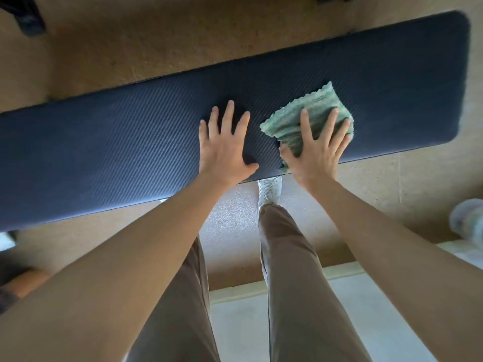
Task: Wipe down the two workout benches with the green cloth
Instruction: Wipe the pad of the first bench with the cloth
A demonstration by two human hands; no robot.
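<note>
So we're looking straight down at the desk (104, 152), the dark blue padded workout kind with a ribbed cover, and it runs across the view from about 8 o'clock up to 2 o'clock. Both bare arms reach out over it.

The left grip (224, 150) is flat on the pad around the middle of its length. Its fingers are straight and spread apart, pointing to 12 o'clock, and there's nothing in it.

The green cloth (321, 100) lies on the desk just beside that, at roughly 3 o'clock from the left grip and toward the right half of the pad. It's a bit rumpled, with one corner sticking out toward 1 o'clock. The right grip (316, 155) lies on top of it, fingers splayed and straight and pressing down rather than curled round it. The thumb sits at the cloth's near edge, close to the near edge of the pad.

Below the desk, at 6 o'clock, we can see brown trousers (287, 257) and one white shoe (270, 189) poking in under the pad's edge. The floor (130, 48) is tan. There's something pale and blurry at 4 o'clock, and we can't tell what it is.
</note>
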